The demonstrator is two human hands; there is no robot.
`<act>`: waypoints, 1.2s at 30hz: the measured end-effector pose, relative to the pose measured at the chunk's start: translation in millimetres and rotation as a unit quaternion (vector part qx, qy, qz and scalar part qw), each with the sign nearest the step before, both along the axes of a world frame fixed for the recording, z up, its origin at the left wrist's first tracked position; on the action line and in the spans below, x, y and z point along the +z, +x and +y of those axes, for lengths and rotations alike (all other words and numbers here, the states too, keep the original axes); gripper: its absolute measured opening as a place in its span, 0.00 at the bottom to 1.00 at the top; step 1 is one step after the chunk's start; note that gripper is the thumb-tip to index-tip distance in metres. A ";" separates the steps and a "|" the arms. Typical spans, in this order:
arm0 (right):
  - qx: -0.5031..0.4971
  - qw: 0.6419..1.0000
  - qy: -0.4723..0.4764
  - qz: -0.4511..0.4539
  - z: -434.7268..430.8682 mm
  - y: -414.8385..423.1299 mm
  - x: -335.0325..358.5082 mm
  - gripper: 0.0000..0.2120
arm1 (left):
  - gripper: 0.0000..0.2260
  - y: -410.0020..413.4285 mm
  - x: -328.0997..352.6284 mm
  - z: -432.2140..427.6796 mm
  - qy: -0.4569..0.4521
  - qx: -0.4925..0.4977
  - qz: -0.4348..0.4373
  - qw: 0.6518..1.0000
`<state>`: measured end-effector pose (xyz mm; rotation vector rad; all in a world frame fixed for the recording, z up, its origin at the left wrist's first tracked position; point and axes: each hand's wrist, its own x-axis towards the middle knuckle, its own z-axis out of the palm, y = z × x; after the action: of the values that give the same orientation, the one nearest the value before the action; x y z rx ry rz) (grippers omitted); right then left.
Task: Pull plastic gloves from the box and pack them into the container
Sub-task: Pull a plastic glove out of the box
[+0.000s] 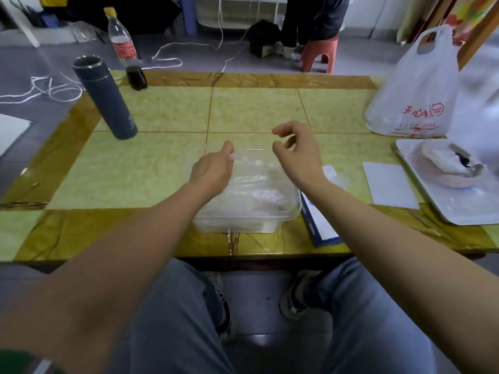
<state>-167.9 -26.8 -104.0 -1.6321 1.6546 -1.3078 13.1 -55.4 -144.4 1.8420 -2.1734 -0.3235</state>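
A clear plastic container (272, 221) stands at the table's near edge with crumpled transparent gloves inside. My left hand (212, 168) hovers over its left side and pinches the edge of a thin clear plastic glove (251, 164) that stretches across the container. My right hand (297, 152) floats above the container's far right corner, fingers loosely curled, holding nothing. The blue-and-white glove box (321, 225) lies flat just right of the container, partly hidden under my right forearm.
A dark grey thermos (108, 101) and a cola bottle (127, 49) stand at the far left. A white plastic bag (415, 93) sits far right, with a white tray (459, 209) holding a pink bowl, and a white card (388, 184) beside it.
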 end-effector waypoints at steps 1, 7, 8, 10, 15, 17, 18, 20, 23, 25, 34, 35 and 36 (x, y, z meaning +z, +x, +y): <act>0.035 0.999 0.021 0.002 -0.5 5.9 1.7 0.08 | 0.04 -2.8 -2.0 -0.4 0.011 0.001 -0.021 1.000; 0.153 0.929 0.324 0.095 -7.8 39.2 -21.7 0.08 | 0.10 -10.2 -18.1 -3.4 0.085 0.028 -0.102 0.991; 0.153 0.917 0.354 0.099 -10.1 42.7 -27.1 0.09 | 0.10 -8.9 -22.9 -5.2 0.100 0.030 -0.102 0.989; 0.176 0.880 0.419 0.135 -13.1 43.2 -34.5 0.11 | 0.12 -7.6 -30.3 -7.3 0.120 0.025 -0.098 0.988; 0.219 0.821 0.494 0.183 -20.8 36.6 -57.7 0.24 | 0.17 -11.0 -20.5 -7.3 0.250 0.015 -0.111 0.962; 0.224 0.810 0.510 0.185 -23.6 37.1 -63.0 0.25 | 0.16 -16.1 -7.9 -2.4 0.211 -0.015 -0.180 0.961; 0.223 0.807 0.516 0.181 -24.4 38.1 -64.0 0.25 | 0.15 -19.8 0.3 0.1 0.161 -0.019 -0.192 0.968; 0.218 0.808 0.524 0.159 -24.0 40.4 -65.1 0.26 | 0.11 -32.0 10.8 0.8 0.075 -0.027 -0.166 0.983; 0.217 0.815 0.515 0.156 -23.0 42.1 -68.5 0.22 | 0.05 -45.0 7.5 -3.9 0.195 -0.023 -0.074 0.978; 0.210 0.819 0.508 0.164 -24.4 40.4 -69.6 0.21 | 0.08 -41.1 -9.4 -4.9 0.381 0.013 -0.009 0.924; 0.120 0.847 0.503 0.118 -32.4 36.8 -84.3 0.20 | 0.43 7.2 -36.5 -16.0 0.434 0.102 -0.028 0.895; 0.128 0.844 0.506 0.121 -31.9 36.4 -82.5 0.14 | 0.44 6.5 -37.1 -15.7 0.433 0.101 -0.030 0.895; 0.134 0.838 0.512 0.129 -30.2 36.7 -78.8 0.08 | 0.44 5.3 -36.6 -14.6 0.434 0.099 -0.036 0.895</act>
<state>-131.2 -57.0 -182.9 -1.2660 1.7025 0.0429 18.4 -70.0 -181.0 2.4990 -1.9982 -1.3766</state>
